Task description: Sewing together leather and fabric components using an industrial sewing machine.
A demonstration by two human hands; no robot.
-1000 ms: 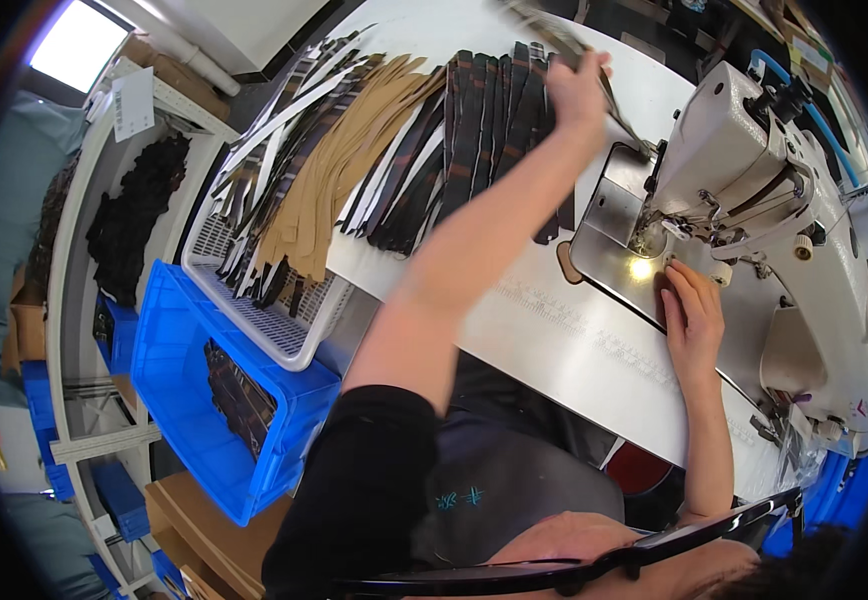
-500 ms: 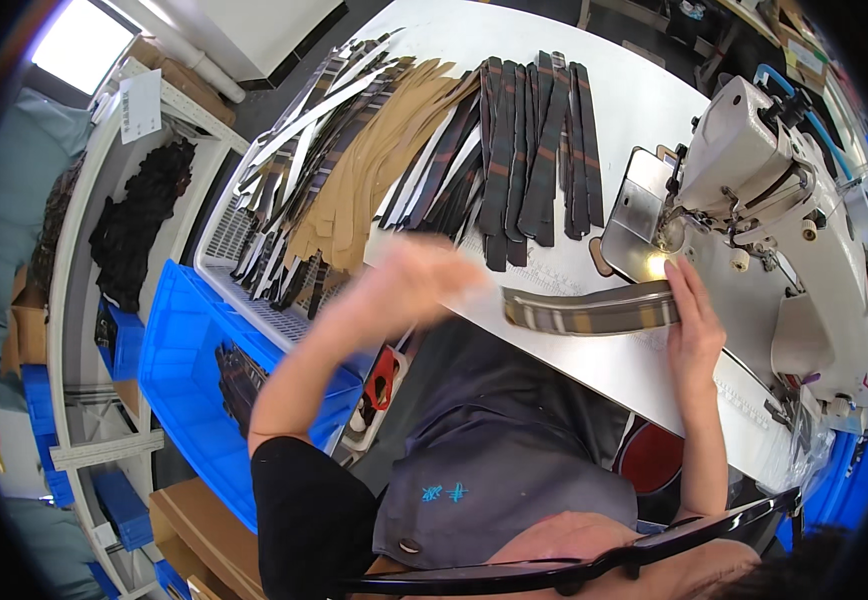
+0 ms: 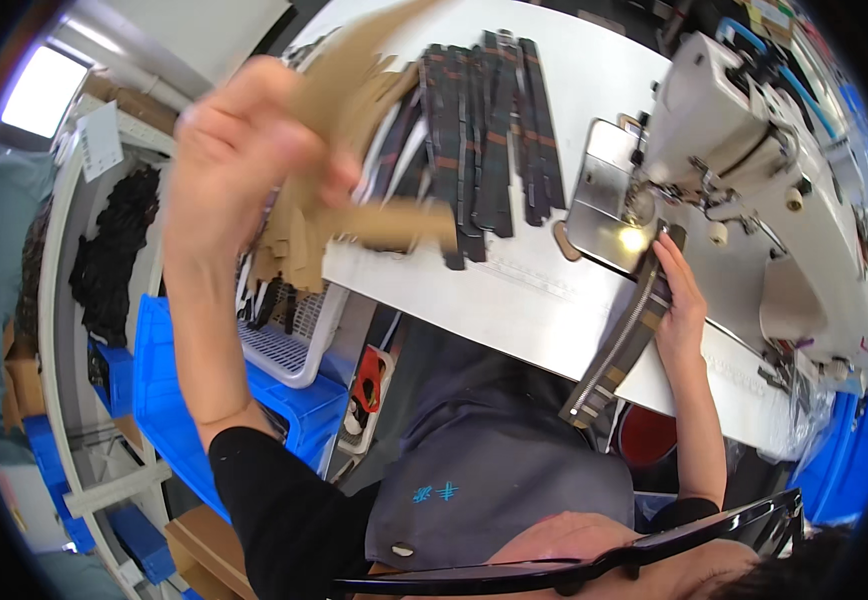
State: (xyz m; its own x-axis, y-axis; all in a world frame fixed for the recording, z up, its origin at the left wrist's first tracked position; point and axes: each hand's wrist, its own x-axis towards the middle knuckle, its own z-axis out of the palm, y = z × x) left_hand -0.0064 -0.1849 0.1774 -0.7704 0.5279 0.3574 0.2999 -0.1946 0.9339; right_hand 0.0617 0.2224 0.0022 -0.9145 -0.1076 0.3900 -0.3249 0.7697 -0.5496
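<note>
Since the earlier frame the left hand (image 3: 239, 160) is lifting a tan strip (image 3: 394, 222), fingers pinching it; blurred, it could slip. The right hand (image 3: 682, 290), fingers flat, is pressing the plaid strap (image 3: 622, 350) near the needle (image 3: 644, 205), risking a prick.

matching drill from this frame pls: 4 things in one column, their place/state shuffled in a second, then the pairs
Things:
1. tan strip
2. plaid strap
3. dark plaid strips
4. blue bin

Place or state:
A. laid side by side on the white table
B. below the table edge, at the person's left
C. lifted in the left hand, blurred
D. under the right hand, running to the sewing machine and hanging off the table edge

Pairs: 1-C, 2-D, 3-A, 4-B
</note>
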